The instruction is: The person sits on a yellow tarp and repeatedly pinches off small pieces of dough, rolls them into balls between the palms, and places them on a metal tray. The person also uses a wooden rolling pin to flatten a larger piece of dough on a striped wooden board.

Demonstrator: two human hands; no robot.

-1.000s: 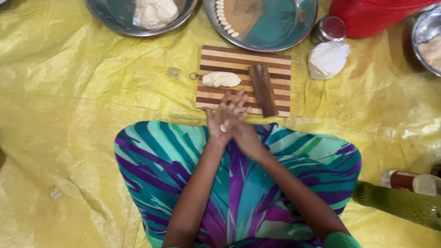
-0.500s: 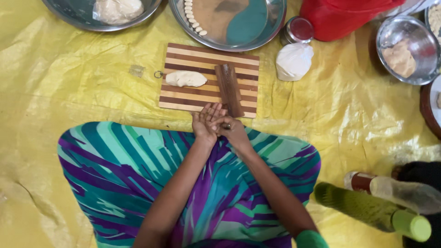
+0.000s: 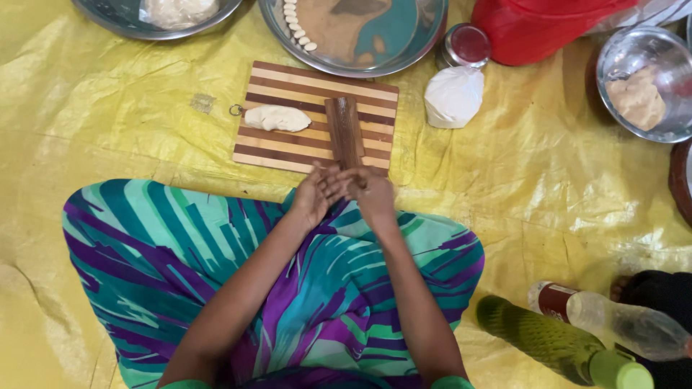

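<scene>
2 hands [image 3: 315,196] [image 3: 373,193], 1 striped cutting board [image 3: 288,148], 1 dough piece [image 3: 277,118], 1 wooden block [image 3: 344,131], 3 metal bowls [image 3: 641,83], 2 bottles [image 3: 613,324], 1 white bag [image 3: 453,97], 1 jar [image 3: 465,46].

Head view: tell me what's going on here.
A person sits on a yellow sheet, left hand and right hand pressed together at the near edge of a striped wooden board. On the board lie a dough log and a ridged wooden block, both untouched.

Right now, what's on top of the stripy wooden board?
On the striped board lie a dough lump and a grooved wooden block. The hands cover its near edge, so anything there is hidden.
</scene>
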